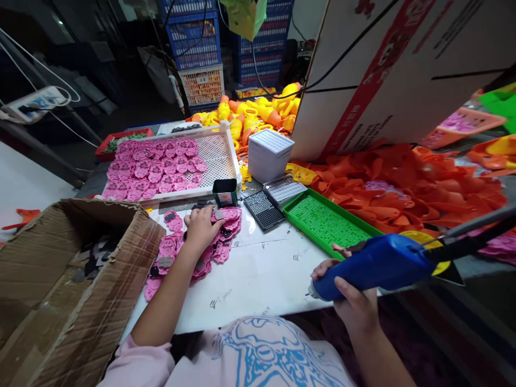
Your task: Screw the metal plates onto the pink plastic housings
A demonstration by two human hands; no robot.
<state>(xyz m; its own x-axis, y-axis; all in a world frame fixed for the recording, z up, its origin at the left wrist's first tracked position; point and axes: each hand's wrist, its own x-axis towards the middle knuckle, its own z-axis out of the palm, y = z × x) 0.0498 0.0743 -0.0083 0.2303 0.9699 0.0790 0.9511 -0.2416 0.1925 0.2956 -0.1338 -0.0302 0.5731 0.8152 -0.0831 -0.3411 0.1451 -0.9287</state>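
Note:
My left hand (200,230) lies on a heap of pink plastic parts (209,257), fingers curled around a part at the top; the fingertips are partly hidden. Several of these parts carry dark or grey square pieces. In my right hand (357,301) is a blue electric screwdriver (368,269), its tip pointing left over the white table (258,274). Behind the heap stands a small dark green box (225,192). To its right lies a black tray of small screws (264,209), beside a green perforated tray (330,223).
A white crate (231,150) holds rows of pink parts. An open cardboard box (100,301) stands at left. Orange parts (403,188) are heaped at right, below a big carton (387,70). Yellow parts (258,113) and a white block of stacked trays (269,156) are behind.

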